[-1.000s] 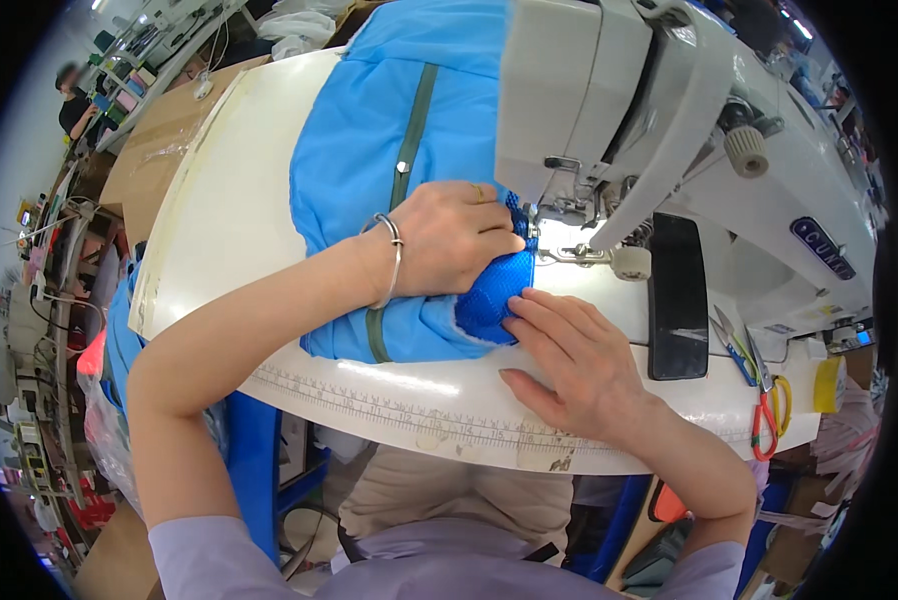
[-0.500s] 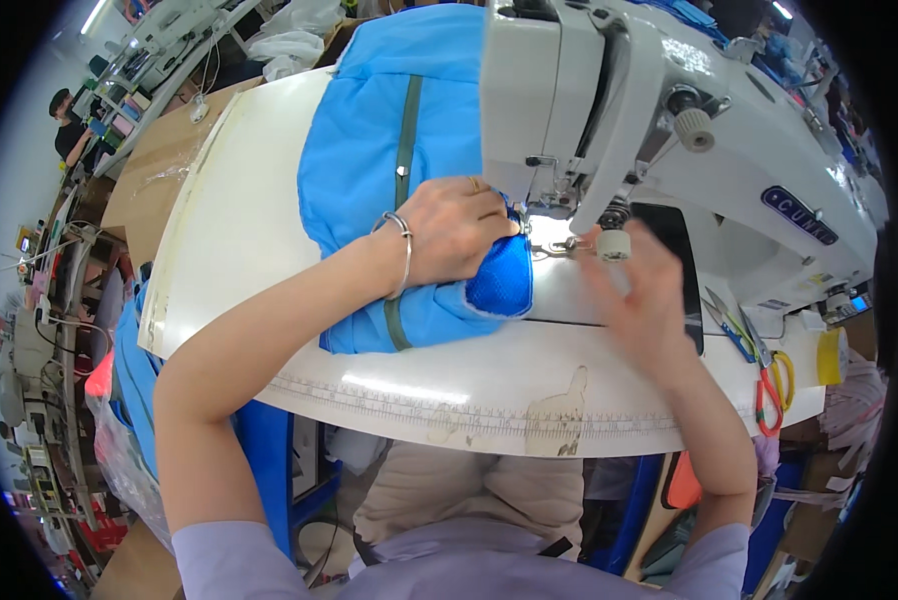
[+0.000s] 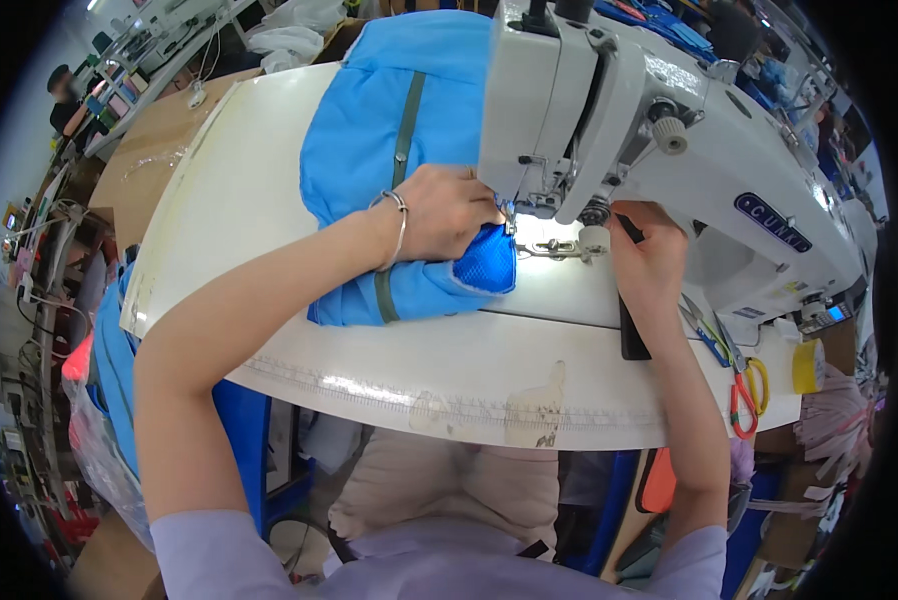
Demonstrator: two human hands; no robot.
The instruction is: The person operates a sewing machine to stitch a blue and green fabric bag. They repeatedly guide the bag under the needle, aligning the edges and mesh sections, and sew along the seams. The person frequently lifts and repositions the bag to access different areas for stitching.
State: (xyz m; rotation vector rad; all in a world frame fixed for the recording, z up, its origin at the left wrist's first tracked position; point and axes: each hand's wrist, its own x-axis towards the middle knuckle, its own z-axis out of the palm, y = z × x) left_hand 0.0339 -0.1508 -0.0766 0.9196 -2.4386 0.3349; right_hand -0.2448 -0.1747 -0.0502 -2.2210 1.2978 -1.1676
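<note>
Lying under curled left hand (image 3: 441,212), blue fabric (image 3: 364,130) sits left of curled right hand (image 3: 653,258), grips unclear.

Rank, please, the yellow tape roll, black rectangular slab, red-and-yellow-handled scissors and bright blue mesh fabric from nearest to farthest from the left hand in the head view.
1. Bright blue mesh fabric: partly under the left hand.
2. Black rectangular slab: right of it.
3. Red-and-yellow-handled scissors: farther right.
4. Yellow tape roll: rightmost of these.
</note>
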